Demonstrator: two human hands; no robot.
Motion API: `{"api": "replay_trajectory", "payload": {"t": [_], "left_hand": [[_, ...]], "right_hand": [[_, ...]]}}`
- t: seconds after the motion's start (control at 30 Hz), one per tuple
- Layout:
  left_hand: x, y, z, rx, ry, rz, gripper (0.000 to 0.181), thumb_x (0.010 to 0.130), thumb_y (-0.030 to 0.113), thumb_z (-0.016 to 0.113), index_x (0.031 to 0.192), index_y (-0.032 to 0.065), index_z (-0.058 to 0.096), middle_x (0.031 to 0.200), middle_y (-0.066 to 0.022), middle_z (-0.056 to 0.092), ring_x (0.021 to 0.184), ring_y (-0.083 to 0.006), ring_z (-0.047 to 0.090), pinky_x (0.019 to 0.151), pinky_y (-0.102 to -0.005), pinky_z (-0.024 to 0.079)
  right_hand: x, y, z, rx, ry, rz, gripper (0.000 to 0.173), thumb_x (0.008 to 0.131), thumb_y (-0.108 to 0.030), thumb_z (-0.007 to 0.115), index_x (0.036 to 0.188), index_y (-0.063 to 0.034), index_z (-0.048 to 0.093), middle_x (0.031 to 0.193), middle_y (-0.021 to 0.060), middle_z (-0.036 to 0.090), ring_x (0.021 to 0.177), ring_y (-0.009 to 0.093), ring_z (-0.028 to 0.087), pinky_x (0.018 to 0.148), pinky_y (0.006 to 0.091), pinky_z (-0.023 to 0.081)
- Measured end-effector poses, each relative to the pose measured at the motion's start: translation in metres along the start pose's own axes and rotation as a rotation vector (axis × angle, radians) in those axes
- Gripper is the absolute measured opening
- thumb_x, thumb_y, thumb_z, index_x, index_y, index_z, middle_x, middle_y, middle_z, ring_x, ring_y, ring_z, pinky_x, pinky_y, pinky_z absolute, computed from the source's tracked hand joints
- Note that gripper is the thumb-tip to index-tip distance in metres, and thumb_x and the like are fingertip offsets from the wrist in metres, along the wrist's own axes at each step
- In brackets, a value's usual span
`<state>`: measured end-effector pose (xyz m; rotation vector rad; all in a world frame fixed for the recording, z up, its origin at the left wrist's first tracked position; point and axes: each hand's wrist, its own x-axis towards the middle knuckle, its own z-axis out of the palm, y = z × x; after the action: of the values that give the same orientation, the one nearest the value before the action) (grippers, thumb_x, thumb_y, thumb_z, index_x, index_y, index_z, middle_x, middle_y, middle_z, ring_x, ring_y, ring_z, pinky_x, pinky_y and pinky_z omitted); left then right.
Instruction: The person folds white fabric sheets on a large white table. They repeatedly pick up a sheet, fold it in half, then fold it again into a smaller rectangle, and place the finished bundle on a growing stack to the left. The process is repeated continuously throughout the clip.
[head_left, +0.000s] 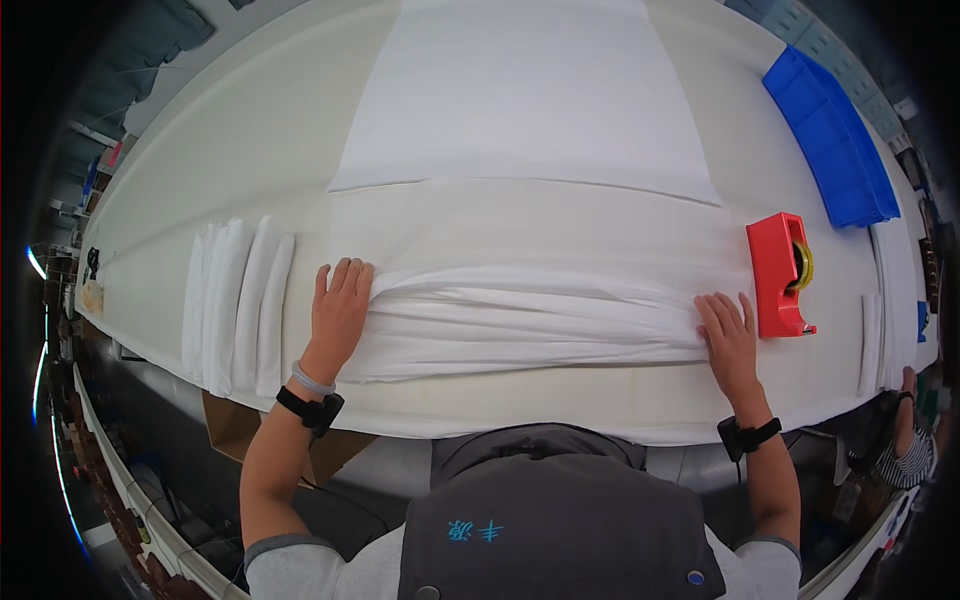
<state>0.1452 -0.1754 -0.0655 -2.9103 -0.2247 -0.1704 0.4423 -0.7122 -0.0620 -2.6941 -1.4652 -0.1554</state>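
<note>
A white cloth (517, 322) lies gathered in long horizontal folds on the covered table in front of me. My left hand (345, 300) rests palm down at its left end, fingertips at the upper corner. My right hand (727, 330) touches the right end of the folds, fingers slightly spread. Whether either hand pinches the fabric is hidden. Beyond the folds, a flat white sheet (525, 97) reaches to the far edge. Several rolled or folded white cloths (232, 307) stand side by side left of my left hand.
A red tape dispenser (772, 277) sits just right of my right hand. Farther right are a blue divided plastic bin (832, 139) and more folded white cloth (892, 300). An open cardboard box (225, 427) is below the front edge. Another person's arm (905, 420) shows at far right.
</note>
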Motion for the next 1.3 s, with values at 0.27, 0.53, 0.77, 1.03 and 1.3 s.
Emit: {"api": "replay_trajectory", "payload": {"t": [0.27,0.53,0.77,1.03,1.3], "left_hand": [[-0.033,0.047,-0.081,-0.407,-0.222,0.237,0.082,0.086,0.027,0.08,0.16,0.0162,0.044,0.164,-0.024,0.035,0.143,-0.0463,0.041,0.122,-0.0635,0.026],[-0.025,0.007,-0.07,-0.721,-0.42,0.022,0.026,0.094,0.019,0.071,0.116,0.0047,0.068,0.109,-0.0135,0.071,0.1,-0.0349,0.065,0.089,-0.0434,0.053],[0.014,-0.006,-0.039,-0.604,-0.412,0.076,0.024,0.101,0.026,0.067,0.093,0.0032,0.064,0.094,-0.0134,0.066,0.088,-0.034,0.064,0.078,-0.0424,0.052],[0.032,-0.017,-0.034,-0.519,-0.295,0.015,0.024,0.102,0.026,0.064,0.099,0.0032,0.064,0.103,-0.0129,0.069,0.094,-0.0356,0.063,0.085,-0.0462,0.051],[0.054,0.043,-0.062,-0.246,-0.177,0.362,0.092,0.084,0.045,0.084,0.16,0.0137,0.043,0.161,-0.0195,0.041,0.141,-0.0411,0.046,0.116,-0.0583,0.037]], "right_hand": [[-0.03,-0.01,-0.038,0.174,-0.329,-0.056,0.097,0.072,-0.049,0.089,0.15,-0.0079,0.051,0.144,0.0178,0.058,0.129,0.035,0.057,0.116,0.0504,0.04],[0.017,0.005,-0.058,0.18,-0.608,0.159,0.111,0.063,-0.057,0.094,0.152,-0.0088,0.048,0.131,0.02,0.067,0.128,0.038,0.06,0.119,0.0541,0.035],[-0.014,-0.053,-0.069,0.14,-0.558,-0.098,0.147,0.054,-0.078,0.087,0.167,-0.0083,0.026,0.168,0.0237,0.03,0.157,0.041,0.027,0.128,0.0662,0.006],[-0.005,0.002,-0.046,0.477,-0.511,0.25,0.038,0.09,-0.026,0.081,0.117,-0.0048,0.066,0.114,0.0169,0.068,0.107,0.038,0.064,0.092,0.0457,0.052],[0.04,0.007,-0.019,-0.256,-0.331,0.179,0.037,0.09,-0.039,0.077,0.107,-0.0067,0.07,0.1,0.0095,0.074,0.105,0.033,0.068,0.105,0.0495,0.048]]}}
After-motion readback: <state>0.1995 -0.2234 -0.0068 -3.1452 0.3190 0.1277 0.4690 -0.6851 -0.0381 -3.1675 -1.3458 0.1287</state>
